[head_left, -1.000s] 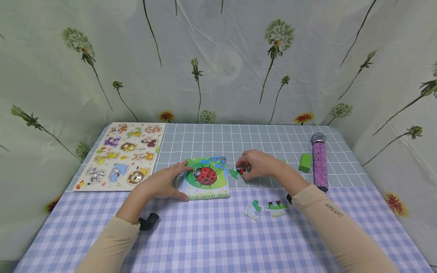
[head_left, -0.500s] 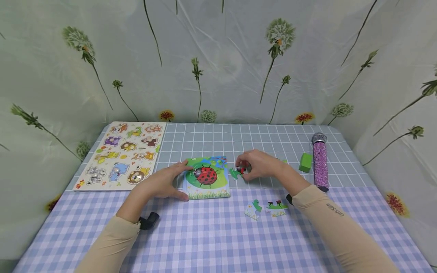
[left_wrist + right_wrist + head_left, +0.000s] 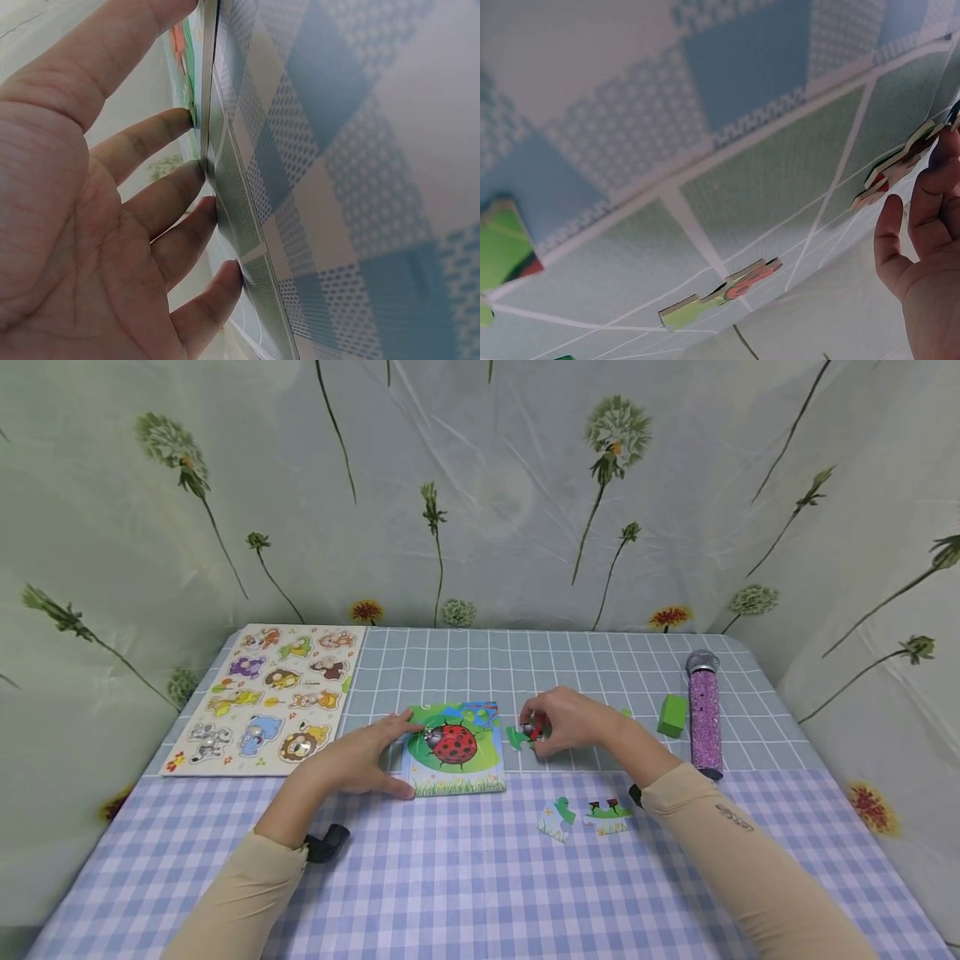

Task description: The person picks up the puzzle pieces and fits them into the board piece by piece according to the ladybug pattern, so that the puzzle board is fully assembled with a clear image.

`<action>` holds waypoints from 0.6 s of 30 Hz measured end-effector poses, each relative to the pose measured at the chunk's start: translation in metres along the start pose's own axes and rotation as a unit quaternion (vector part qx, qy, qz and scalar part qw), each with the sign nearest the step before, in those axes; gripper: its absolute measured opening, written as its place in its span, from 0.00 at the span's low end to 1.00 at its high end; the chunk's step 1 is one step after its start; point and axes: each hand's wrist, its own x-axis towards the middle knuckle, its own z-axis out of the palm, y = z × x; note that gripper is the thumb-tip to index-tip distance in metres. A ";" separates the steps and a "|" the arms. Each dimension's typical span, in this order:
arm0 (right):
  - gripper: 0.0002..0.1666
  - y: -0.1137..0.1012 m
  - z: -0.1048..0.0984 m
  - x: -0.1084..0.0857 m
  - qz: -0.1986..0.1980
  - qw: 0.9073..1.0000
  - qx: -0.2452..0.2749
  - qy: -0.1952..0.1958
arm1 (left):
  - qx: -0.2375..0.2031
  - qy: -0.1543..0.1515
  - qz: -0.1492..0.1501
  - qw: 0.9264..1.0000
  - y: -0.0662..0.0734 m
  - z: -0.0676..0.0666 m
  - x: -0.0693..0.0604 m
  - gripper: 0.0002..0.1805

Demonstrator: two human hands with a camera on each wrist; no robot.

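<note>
A square ladybug picture board [image 3: 456,747] lies at the table's middle. The left hand [image 3: 360,762] touches its left side, thumb and fingers spread; in the left wrist view the fingertips of that hand [image 3: 90,217] meet the board's edge and the table. Right of the board, the right hand [image 3: 573,722] pinches a small red and dark puzzle piece [image 3: 535,732], partly hidden by the fingers. A green piece [image 3: 516,739] lies beside it. In the right wrist view the hand [image 3: 934,240] is at the right edge, near overlapping pieces [image 3: 900,161].
Two groups of loose pieces [image 3: 557,820] [image 3: 607,817] lie nearer the front. A green block [image 3: 672,716] and a glittery purple microphone [image 3: 705,718] are at the right. An animal puzzle board [image 3: 262,702] lies back left. Another piece [image 3: 720,292] shows in the right wrist view.
Both hands keep nearly the same place. The pieces at the right fingertips have shifted very slightly, and the head view has tilted a little.
</note>
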 end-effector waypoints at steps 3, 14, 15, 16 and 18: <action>0.20 -0.001 -0.001 -0.001 -0.004 1.000 0.007 0.002 | -0.003 0.000 -0.001 1.000 -0.001 0.000 0.000 0.54; 0.20 -0.002 -0.007 -0.004 0.014 0.999 0.044 -0.011 | -0.005 -0.002 0.001 1.000 -0.002 0.000 0.001 0.54; 0.20 -0.002 -0.007 -0.004 0.017 0.999 0.046 -0.014 | -0.004 -0.002 0.002 1.000 -0.002 0.000 0.001 0.54; 0.21 -0.003 -0.008 -0.004 0.021 0.998 0.048 -0.018 | -0.003 -0.002 0.003 1.000 -0.002 0.001 0.001 0.54; 0.22 -0.004 -0.009 -0.004 0.028 0.998 0.048 -0.023 | -0.003 -0.002 0.004 1.000 -0.002 0.001 0.001 0.54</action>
